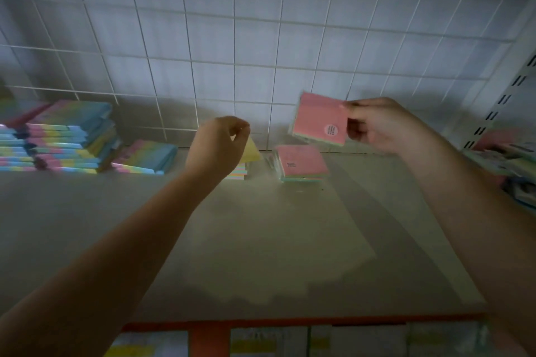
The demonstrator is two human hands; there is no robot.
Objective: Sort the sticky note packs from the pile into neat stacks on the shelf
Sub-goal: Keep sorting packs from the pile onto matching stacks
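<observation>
At two o'clock above the shelf (261, 240), the right hand (377, 124) pinches a pink-topped sticky note pack (319, 119) by its right edge, its face tilted toward the camera and its sticker corner pointing to five o'clock. At centre, the left hand (216, 145) curls, fingertips pinched together over a yellow-topped pack (250, 153); whether they grip it is unclear. Another pink pack (301, 164) lies flat beneath. Rainbow stacks (69, 139) sit at nine o'clock.
</observation>
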